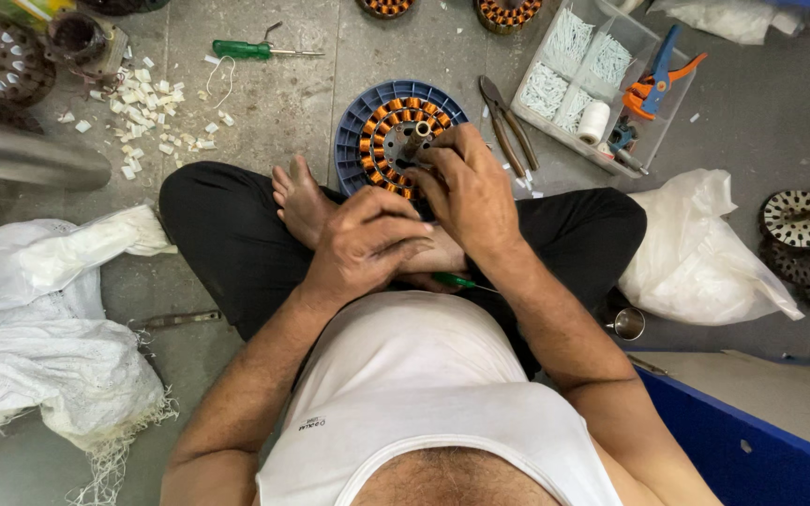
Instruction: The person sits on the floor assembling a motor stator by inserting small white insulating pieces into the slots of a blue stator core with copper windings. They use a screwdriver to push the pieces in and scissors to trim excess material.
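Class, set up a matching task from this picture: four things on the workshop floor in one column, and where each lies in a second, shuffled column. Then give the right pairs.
Things
1. green-handled screwdriver
2. pliers
3. clear divided box
4. white plastic bag

Places
A. beside the person's right knee
B. top right, holding white pieces and a spool
C. between the wound stator and the box
D. top left of centre, near white scraps

Pairs: 1-D, 2-C, 3-B, 4-A
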